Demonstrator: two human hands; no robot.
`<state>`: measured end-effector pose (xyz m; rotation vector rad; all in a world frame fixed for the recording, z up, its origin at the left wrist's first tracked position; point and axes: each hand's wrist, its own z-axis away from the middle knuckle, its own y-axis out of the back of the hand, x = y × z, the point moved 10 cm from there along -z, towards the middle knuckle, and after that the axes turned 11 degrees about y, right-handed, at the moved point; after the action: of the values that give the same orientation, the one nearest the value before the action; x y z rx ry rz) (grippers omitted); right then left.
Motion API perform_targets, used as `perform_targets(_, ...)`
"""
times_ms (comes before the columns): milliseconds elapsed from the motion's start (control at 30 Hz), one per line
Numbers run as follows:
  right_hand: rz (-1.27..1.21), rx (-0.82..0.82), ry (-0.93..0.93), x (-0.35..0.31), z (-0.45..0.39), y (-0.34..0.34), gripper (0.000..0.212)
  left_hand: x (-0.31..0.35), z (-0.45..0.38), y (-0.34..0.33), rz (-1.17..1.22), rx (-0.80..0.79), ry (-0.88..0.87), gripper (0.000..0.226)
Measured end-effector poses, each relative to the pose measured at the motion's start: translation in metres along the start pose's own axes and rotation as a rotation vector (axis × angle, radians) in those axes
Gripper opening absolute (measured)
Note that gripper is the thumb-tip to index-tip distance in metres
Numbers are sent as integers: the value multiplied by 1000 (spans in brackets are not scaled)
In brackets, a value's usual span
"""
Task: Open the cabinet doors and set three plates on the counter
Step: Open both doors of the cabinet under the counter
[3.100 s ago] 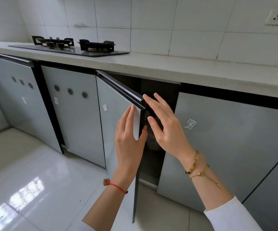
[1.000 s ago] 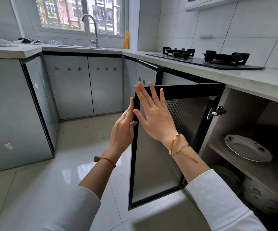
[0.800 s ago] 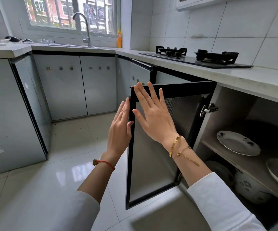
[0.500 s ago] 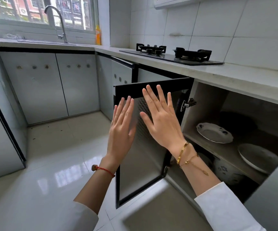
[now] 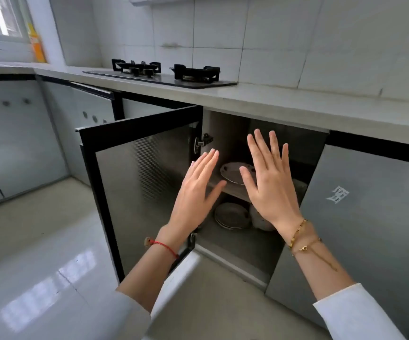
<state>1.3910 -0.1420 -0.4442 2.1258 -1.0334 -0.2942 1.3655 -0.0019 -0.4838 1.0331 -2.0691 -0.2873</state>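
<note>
Left cabinet door (image 5: 134, 182) swung wide open; right door (image 5: 370, 217) shut, a small sticker (image 5: 337, 195) on its face. Both hands raised flat before the opening, each grip fully spread and holding nothing: left hand (image 5: 196, 192) near the hinge side, right hand (image 5: 269, 185) partly covering the shelf (image 5: 233, 191).

Inside, one plate (image 5: 231, 171) lying on the shelf, dark marks round its rim. Below, on the cabinet floor, a small stack of plates (image 5: 230, 215), leaning or flat hard to tell in the dim interior, beside a rounded patterned jar (image 5: 260, 219). Possibly more crockery behind the right hand and the shut door; not visible. Bench (image 5: 284, 104) bare to the right of the gas hob (image 5: 164, 73), with room there for three plates.

Likely ceramic: rigid, moderately heavy, glazed and slippery, quick to chip against the shelf edge or door frame. Best taken at the rim, thumb on top and fingers underneath, lifted clear rather than dragged. Lower stack probably better taken one at a time or with both hands under it. Right door probably needs opening first, both for the task and for reach.
</note>
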Motion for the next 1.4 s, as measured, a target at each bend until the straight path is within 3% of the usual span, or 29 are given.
perform_targets(367,196,-12,-229,103,38,15,60,51,-41,-118,242,-204,-15,61)
perform_targets(900,453,-42,-334,174,10,35,60,100,-117,-231,452,-544,50,63)
perform_targets(1400,515,-21,-357,181,33,13,58,104,-105,-250,584,-507,-83,42)
